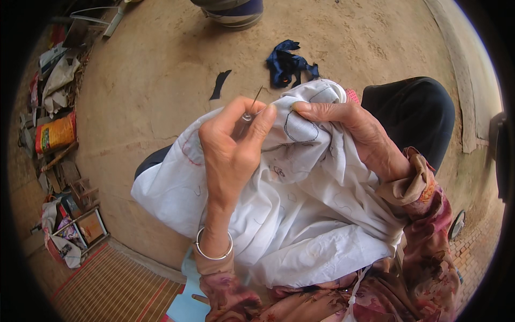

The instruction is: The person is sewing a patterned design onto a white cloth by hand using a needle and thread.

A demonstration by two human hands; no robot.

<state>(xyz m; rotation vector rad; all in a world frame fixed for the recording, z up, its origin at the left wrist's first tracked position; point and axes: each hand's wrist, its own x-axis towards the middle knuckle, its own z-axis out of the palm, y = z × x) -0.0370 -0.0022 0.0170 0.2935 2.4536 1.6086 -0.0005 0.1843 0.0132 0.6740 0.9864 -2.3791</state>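
A large white cloth (277, 225) with dark stitched outlines and a reddish one lies across my lap. My left hand (233, 145), with a silvery bangle at the wrist, is raised at the cloth's upper edge. Between its thumb and fingers it holds a thin needle-like tool (257, 96), whose tip points up; a small clear piece shows at its lower end. My right hand (358, 129) pinches the gathered cloth beside a dark oval outline, thumb on top and the other fingers mostly hidden by fabric.
Dark blue fabric scraps (287, 64) and a black strip (220, 85) lie on the earthen floor ahead. A striped bucket-like container (233, 12) stands beyond. Bags, boards and a small wooden stool (83, 192) line the left side, near a slatted mat (120, 285).
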